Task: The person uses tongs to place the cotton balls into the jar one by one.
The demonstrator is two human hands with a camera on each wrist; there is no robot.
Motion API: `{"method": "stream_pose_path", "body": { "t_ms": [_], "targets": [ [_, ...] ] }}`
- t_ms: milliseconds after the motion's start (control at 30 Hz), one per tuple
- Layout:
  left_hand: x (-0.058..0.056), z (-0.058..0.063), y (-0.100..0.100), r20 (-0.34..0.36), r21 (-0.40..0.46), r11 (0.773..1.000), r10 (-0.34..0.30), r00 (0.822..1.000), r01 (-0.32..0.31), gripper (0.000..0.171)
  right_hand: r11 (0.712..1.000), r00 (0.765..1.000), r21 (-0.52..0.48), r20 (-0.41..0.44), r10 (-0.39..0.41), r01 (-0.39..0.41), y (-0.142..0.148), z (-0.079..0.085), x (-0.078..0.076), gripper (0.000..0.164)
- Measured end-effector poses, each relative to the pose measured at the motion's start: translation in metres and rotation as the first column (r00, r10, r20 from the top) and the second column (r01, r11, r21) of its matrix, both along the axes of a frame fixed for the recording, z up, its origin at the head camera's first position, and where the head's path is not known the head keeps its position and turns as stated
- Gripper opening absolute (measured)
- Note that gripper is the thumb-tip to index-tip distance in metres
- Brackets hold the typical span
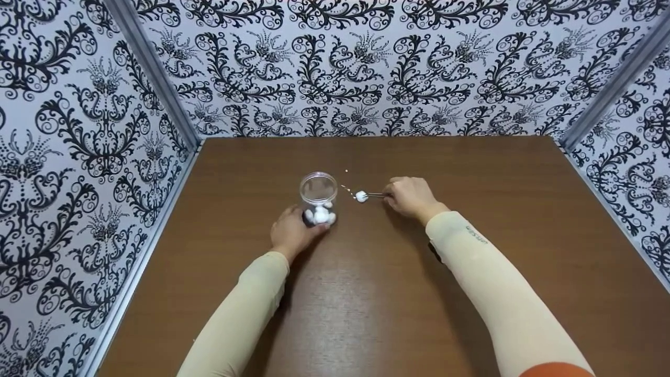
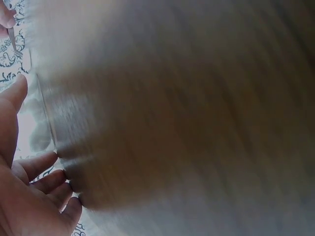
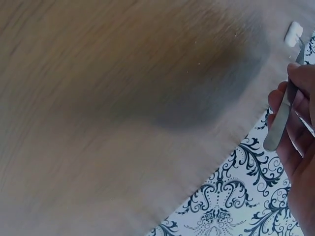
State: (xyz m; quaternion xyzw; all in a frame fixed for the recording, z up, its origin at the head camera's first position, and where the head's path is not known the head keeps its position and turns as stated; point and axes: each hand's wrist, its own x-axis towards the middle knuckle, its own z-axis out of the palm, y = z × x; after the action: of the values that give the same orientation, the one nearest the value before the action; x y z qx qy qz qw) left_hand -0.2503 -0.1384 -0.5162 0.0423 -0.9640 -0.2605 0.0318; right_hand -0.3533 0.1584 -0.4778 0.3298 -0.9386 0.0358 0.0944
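Observation:
A clear round jar (image 1: 318, 188) stands on the table, with several white, rounded soft-looking pieces (image 1: 321, 215) in its lower part. My left hand (image 1: 293, 229) holds the jar low down, thumb on the near side; in the left wrist view its fingers (image 2: 42, 164) lie along the jar's base. To the right, my right hand (image 1: 411, 196) grips a metal fork (image 3: 278, 125) by its handle, the prongs pointing left. On the prongs sits one white piece (image 1: 361, 196), a short way right of the jar and close over the table.
Small pale crumbs (image 1: 349, 190) lie on the brown wooden table (image 1: 340, 293) between the jar and the fork. Patterned black-and-white walls (image 1: 345, 68) close off the back and both sides, joined by grey corner posts (image 1: 152, 68).

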Motion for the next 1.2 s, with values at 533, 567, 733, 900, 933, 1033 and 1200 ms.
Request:
{"method": "stream_pose_path", "body": {
  "t_ms": [533,567,733,900,933,1033,1200],
  "targets": [
    [0.0,0.0,0.0,-0.005,-0.007,1.0,-0.002,1.0,0.002,0.082,0.997,0.99,-0.048,-0.127,0.057,-0.063,0.01,0.011,0.008,0.009],
    [0.0,0.0,0.0,-0.002,-0.009,1.0,0.0,1.0,0.0,0.083,0.996,0.989,-0.053,-0.134,0.062,-0.07,0.012,0.013,0.009,0.009],
    [0.0,0.0,0.0,-0.015,-0.005,1.0,-0.001,1.0,0.001,0.083,0.992,0.982,-0.076,-0.169,0.089,-0.103,0.017,0.026,0.013,0.01],
    [-0.002,-0.001,-0.001,-0.045,0.005,1.0,0.0,0.999,0.0,0.079,0.982,0.968,-0.105,-0.211,0.132,-0.157,0.018,0.04,0.019,0.008],
    [-0.002,-0.001,-0.001,-0.046,0.006,1.0,0.0,0.999,0.0,0.079,0.979,0.964,-0.108,-0.224,0.143,-0.17,0.018,0.043,0.02,0.008],
    [-0.003,-0.002,-0.001,-0.032,0.007,1.0,0.003,0.999,-0.003,0.08,0.972,0.951,-0.115,-0.259,0.17,-0.205,0.017,0.052,0.024,0.007],
    [-0.002,-0.003,0.0,-0.015,0.0,1.0,0.004,1.0,-0.004,0.084,0.965,0.938,-0.121,-0.289,0.191,-0.234,0.009,0.067,0.03,0.009]
  ]
}}
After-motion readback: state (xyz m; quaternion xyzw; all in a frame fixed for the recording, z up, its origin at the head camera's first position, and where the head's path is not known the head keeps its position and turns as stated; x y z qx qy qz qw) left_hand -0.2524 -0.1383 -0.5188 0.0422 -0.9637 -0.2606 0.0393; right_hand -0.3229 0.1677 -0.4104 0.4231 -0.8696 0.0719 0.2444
